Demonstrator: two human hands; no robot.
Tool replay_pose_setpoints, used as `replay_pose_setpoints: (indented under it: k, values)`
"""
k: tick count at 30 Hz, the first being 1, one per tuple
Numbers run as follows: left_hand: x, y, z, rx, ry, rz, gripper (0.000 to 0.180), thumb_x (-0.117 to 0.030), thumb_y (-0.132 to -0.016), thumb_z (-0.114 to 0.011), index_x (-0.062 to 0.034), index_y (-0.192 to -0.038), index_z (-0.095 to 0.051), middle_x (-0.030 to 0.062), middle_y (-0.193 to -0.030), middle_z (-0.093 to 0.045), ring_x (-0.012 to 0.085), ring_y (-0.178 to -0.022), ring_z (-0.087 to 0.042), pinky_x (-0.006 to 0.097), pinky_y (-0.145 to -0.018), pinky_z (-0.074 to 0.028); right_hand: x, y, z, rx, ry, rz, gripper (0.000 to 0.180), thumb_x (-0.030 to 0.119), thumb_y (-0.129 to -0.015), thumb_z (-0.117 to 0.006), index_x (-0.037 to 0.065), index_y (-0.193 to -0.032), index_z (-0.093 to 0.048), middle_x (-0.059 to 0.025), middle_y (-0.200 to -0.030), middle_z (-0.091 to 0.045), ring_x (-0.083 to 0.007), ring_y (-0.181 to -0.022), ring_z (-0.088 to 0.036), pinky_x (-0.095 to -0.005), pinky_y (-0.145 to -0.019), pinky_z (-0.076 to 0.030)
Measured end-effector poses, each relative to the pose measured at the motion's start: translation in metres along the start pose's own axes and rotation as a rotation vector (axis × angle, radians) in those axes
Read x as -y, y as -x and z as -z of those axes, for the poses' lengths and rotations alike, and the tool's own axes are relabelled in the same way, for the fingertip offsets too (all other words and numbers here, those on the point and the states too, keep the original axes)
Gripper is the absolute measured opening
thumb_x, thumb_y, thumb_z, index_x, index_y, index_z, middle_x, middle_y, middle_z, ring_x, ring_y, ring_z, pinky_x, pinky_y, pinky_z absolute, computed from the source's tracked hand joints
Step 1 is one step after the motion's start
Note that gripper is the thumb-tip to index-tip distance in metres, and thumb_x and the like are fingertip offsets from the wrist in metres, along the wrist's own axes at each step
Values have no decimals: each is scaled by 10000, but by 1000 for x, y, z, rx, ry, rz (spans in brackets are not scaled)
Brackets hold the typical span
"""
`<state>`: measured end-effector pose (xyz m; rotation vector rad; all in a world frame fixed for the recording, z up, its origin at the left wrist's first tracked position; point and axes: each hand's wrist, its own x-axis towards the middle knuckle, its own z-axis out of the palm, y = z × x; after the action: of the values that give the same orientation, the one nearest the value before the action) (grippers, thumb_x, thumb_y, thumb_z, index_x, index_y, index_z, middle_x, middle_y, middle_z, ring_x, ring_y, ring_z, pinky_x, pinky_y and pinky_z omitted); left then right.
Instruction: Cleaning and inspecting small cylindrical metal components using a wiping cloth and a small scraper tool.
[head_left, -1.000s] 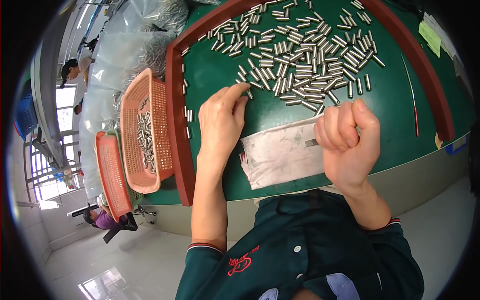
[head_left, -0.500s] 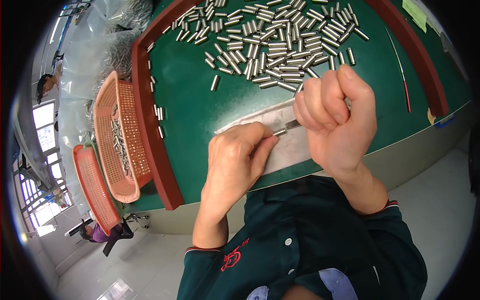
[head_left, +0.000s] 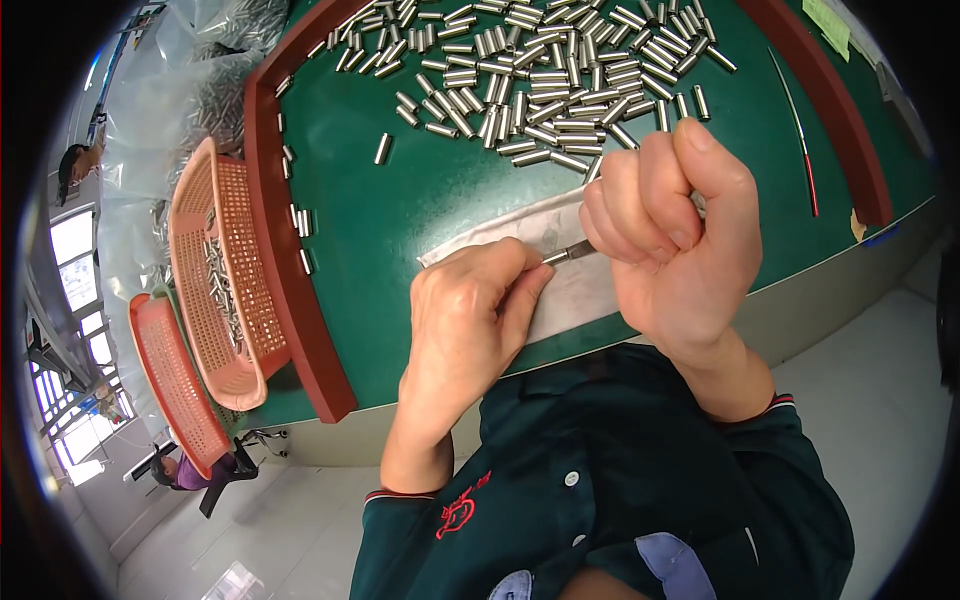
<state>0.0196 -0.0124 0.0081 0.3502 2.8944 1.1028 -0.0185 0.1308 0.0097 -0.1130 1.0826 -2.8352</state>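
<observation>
My left hand (head_left: 465, 305) is closed, pinching a small shiny metal tube (head_left: 556, 258) between thumb and forefinger above a whitish cloth (head_left: 570, 312). Opposite it, my right hand (head_left: 685, 225) is a fist around a tool whose handle is hidden. Only its flat grey metal blade (head_left: 580, 249) shows, pointing left and meeting the tube's right end; how far it enters, I cannot tell. Beyond both hands, many similar metal tubes (head_left: 577, 125) lie in a loose pile on the green tabletop (head_left: 350, 210). One lone tube (head_left: 383, 148) lies left of the pile.
Dark red wooden rails (head_left: 290, 280) border the table on both sides. Outside the left one stand pink plastic baskets (head_left: 262, 300), one holding small metal pieces, and clear bags of parts (head_left: 150, 150). A thin red-handled tool (head_left: 811, 185) lies at right. Other people sit in the left background.
The tube in my left hand and the blade in my right now line up end to end. The lone tube has shifted left on the table. The whole view has moved slightly.
</observation>
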Motion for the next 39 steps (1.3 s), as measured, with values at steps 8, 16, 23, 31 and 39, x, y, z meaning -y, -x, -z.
replay_pose_setpoints:
  k: [8,16,23,31,39]
  values:
    - [3,0,-2,-17,79,25,72,-19,-675,-635,-9,-679,-564,123,-559,-517,282,-495,-505,330,-463,-397,-2,-2,-1,1,14,1,410,224,-886,-263,132,-486,-255,25,-416,-249,-74,-393,-145,-238,-386,-158]
    - [6,-3,0,22,146,51,70,-4,-658,-641,-4,-674,-572,113,-556,-514,272,-492,-505,321,-466,-399,-3,-2,-2,39,122,1,416,256,-903,-259,132,-507,-264,31,-429,-236,-74,-397,-147,-235,-398,-162]
    - [11,-4,3,50,165,-32,89,22,-639,-639,-4,-673,-562,100,-566,-507,270,-505,-512,326,-464,-401,-3,4,-6,33,153,-73,435,281,-903,-253,143,-491,-249,36,-432,-228,-86,-391,-152,-255,-408,-164]
    - [10,-7,4,85,183,-83,105,27,-636,-634,-8,-645,-536,97,-551,-492,268,-495,-506,331,-458,-398,0,6,-15,26,256,-50,426,247,-888,-292,131,-482,-240,34,-432,-249,-100,-390,-224,-262,-423,-203]
    - [6,-3,-3,-4,145,-17,93,5,-661,-632,-20,-655,-542,112,-520,-471,288,-475,-488,341,-444,-384,-13,6,-7,75,381,134,401,184,-906,-286,106,-513,-278,31,-450,-239,-76,-406,-185,-245,-409,-171]
